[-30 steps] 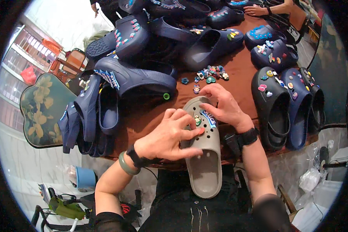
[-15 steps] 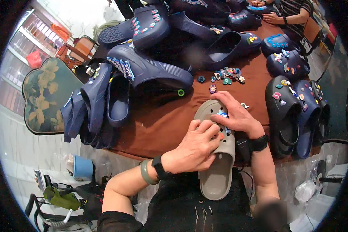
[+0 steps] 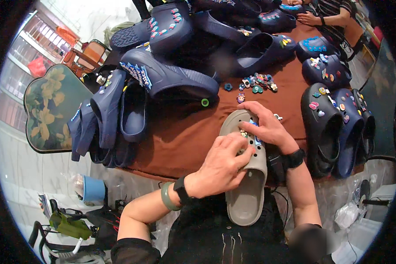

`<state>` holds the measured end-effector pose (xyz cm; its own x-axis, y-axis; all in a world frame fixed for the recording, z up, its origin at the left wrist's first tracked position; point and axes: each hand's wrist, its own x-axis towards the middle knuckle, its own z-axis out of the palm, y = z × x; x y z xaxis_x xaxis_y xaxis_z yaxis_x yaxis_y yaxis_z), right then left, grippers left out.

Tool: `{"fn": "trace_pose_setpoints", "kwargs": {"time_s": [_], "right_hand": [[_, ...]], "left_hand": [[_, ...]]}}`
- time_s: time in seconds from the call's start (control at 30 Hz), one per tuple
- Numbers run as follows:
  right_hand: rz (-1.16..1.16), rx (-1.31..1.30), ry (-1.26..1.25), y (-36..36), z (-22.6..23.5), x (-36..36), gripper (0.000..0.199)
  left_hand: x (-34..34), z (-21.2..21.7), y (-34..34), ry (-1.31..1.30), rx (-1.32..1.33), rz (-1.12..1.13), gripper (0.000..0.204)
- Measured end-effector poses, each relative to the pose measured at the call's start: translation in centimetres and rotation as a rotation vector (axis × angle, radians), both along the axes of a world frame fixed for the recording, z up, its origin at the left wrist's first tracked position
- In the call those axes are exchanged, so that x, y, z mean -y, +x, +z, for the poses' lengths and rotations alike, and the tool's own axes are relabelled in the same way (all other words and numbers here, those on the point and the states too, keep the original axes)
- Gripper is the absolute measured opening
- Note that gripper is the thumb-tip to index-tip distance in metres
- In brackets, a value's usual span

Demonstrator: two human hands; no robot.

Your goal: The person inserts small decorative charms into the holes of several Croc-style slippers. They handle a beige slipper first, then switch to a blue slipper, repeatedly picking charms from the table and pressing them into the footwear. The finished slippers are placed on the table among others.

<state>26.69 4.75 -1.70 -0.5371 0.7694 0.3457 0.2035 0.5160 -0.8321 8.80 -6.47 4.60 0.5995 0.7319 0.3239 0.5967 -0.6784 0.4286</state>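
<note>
A grey-beige clog (image 3: 247, 204) with holes in its upper lies at the front edge of the table, its heel toward me. My right hand (image 3: 272, 128) wraps over the toe from the right, fingers on the far end and thumb across the top. My left hand (image 3: 218, 165) is closed over the left side of the upper, fingertips pinched at the holes; what they hold is hidden. Blue-and-white charms (image 3: 257, 140) sit in the upper between my hands. Beyond the toe lies a pile of loose charms (image 3: 260, 81), with a small figure charm (image 3: 241, 98) nearer.
Navy clogs (image 3: 169, 81) crowd the left and back of the brown-covered table (image 3: 180, 152). A black clog (image 3: 321, 132) with charms stands at the right beside others. A green ring (image 3: 204, 102) lies mid-table. Another person's hand (image 3: 310, 18) shows at the far right.
My left fingertips have shifted on the upper, and the orange bit by them no longer shows. My right thumb has moved toward the toe, uncovering more of the charms.
</note>
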Motion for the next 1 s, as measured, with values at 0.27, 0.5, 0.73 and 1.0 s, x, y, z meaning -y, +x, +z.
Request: {"fn": "trace_pose_setpoints", "kwargs": {"time_s": [0.27, 0.5, 0.73, 1.0], "right_hand": [[-0.074, -0.072, -0.027, -0.2, -1.3, -0.7, 0.042], [-0.105, -0.118, 0.066, -0.5, -1.3, -0.5, 0.042], [-0.108, -0.097, 0.062, -0.6, -1.2, -0.4, 0.042], [-0.104, -0.094, 0.056, -0.6, -0.8, -0.2, 0.041]], "left_hand": [[-0.9, 0.4, -0.9, -0.055, -0.032, 0.027, 0.058], [-1.3, 0.1, -0.5, 0.024, -0.144, -0.014, 0.058], [-0.4, 0.5, 2.2, 0.357, -0.380, 0.052, 0.041], [-1.9, 0.3, 3.7, 0.367, -0.634, -0.033, 0.036]]}}
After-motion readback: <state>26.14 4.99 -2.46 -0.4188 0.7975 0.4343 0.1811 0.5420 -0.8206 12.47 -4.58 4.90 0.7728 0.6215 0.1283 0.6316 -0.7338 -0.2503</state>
